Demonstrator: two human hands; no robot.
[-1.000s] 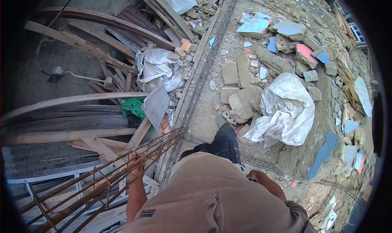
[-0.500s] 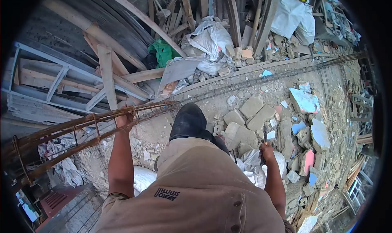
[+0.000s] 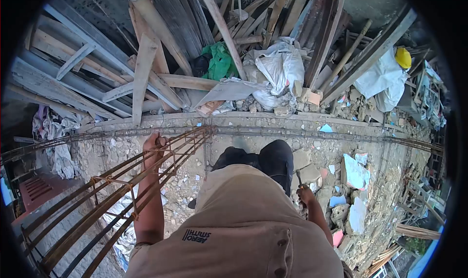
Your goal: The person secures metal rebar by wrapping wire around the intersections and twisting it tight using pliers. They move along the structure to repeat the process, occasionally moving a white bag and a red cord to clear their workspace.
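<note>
A long rusty rebar cage (image 3: 130,184) slants from the lower left up to the middle of the view. My left hand (image 3: 154,145) is closed around one of its upper bars, arm stretched forward. The cage's far end comes down close to a thinner line of rebar (image 3: 292,133) lying along the ground. My right hand (image 3: 306,195), to the right of my knees, grips a slim dark hand tool (image 3: 300,177) pointing forward. Its exact kind is too small to make out, and my fingers hide part of it.
Planks and timber (image 3: 142,78) lean at the back left. White sacks (image 3: 280,71), a green bag (image 3: 220,61) and a yellow helmet (image 3: 403,57) lie along the far side. Broken concrete and painted slabs (image 3: 356,172) cover the ground to the right.
The view has tilted and turned. The cage's near end now shows lower and wider at the left, still in my left hand. My knees are more bent, and my right hand is closer to them.
</note>
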